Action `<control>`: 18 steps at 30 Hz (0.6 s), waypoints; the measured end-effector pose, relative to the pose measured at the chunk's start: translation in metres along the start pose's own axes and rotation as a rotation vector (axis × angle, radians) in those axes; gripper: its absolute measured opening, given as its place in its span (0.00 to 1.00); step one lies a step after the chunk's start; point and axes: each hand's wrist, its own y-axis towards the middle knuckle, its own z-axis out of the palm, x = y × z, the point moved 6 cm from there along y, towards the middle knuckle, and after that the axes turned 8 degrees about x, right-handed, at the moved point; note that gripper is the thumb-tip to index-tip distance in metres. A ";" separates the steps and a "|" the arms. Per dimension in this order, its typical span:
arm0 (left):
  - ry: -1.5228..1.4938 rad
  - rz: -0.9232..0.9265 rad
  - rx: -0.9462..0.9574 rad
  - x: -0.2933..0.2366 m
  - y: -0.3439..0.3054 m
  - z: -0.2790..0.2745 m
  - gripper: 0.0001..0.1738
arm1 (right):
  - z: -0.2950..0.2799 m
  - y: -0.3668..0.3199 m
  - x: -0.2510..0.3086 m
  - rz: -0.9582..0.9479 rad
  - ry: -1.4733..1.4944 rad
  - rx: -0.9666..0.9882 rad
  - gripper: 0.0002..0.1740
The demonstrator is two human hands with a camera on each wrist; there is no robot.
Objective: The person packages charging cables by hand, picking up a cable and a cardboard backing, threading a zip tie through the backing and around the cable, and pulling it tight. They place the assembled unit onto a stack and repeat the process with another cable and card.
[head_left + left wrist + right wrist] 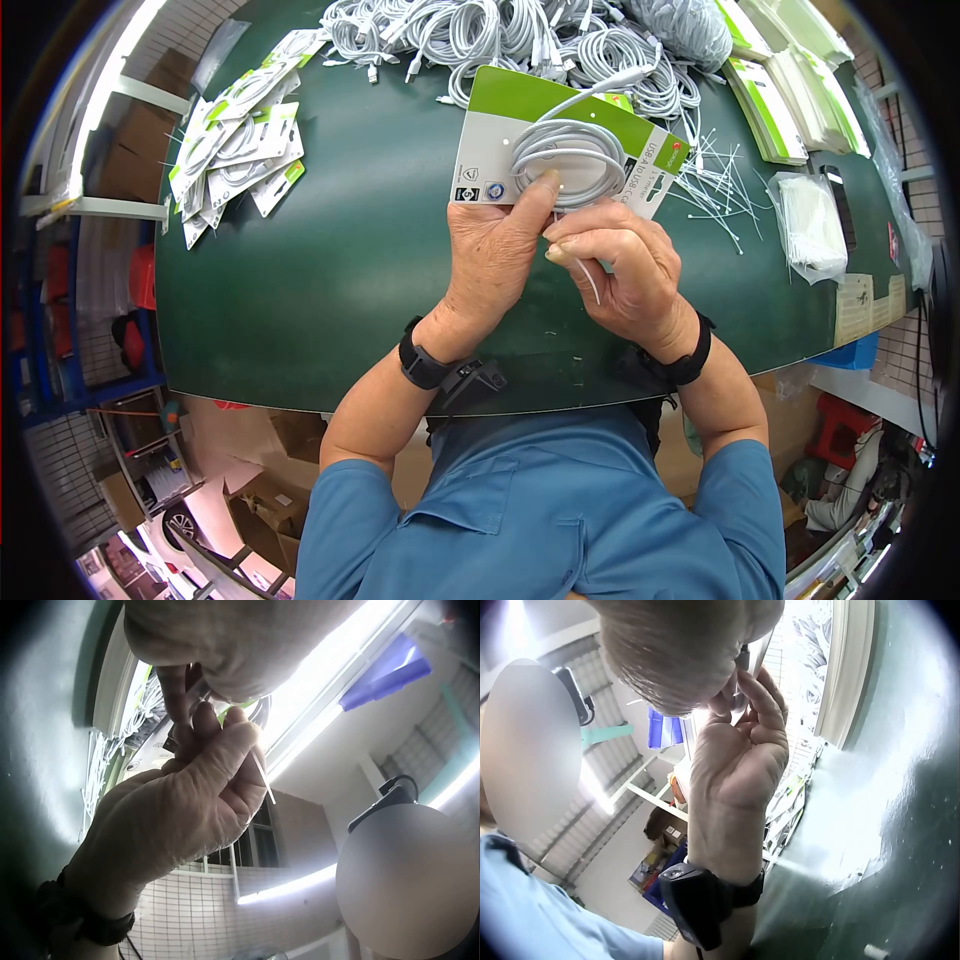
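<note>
My left hand (495,240) grips the lower edge of a green and white packaging card (490,140), thumb on top against a coiled white USB cable (567,140). The coil lies flat on the card's front, and one cable end stretches up past the card's top edge. Close beside that thumb, my right hand (635,265) pinches a thin white cable tie (590,283) at the bottom of the coil. The tie's tail sticks out below the fingers, and in the left wrist view the cable tie (264,780) shows beyond the right fingertips. Its upper part is hidden by the fingers.
Loose white cable ties (715,190) lie right of the card, with a bag of ties (808,228) beyond. Coiled cables (450,35) heap along the back. Carded cables (240,140) pile up at left. Stacks of cards (800,95) and a phone (840,205) are at right.
</note>
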 end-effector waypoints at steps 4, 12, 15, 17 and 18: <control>0.009 0.040 0.004 0.007 0.001 -0.003 0.14 | -0.001 -0.001 -0.004 0.070 0.022 -0.085 0.11; 0.018 -0.118 0.081 0.013 -0.002 0.006 0.19 | -0.015 -0.008 -0.041 0.480 0.081 -0.228 0.09; 0.050 -0.139 0.085 0.016 -0.002 0.002 0.19 | -0.016 -0.004 -0.038 0.449 -0.005 -0.153 0.09; 0.048 -0.142 0.085 0.018 -0.002 0.000 0.19 | -0.017 -0.001 -0.033 0.353 -0.095 -0.123 0.09; 0.042 -0.132 0.085 0.017 -0.002 -0.001 0.19 | -0.018 0.002 -0.032 0.280 -0.146 -0.120 0.10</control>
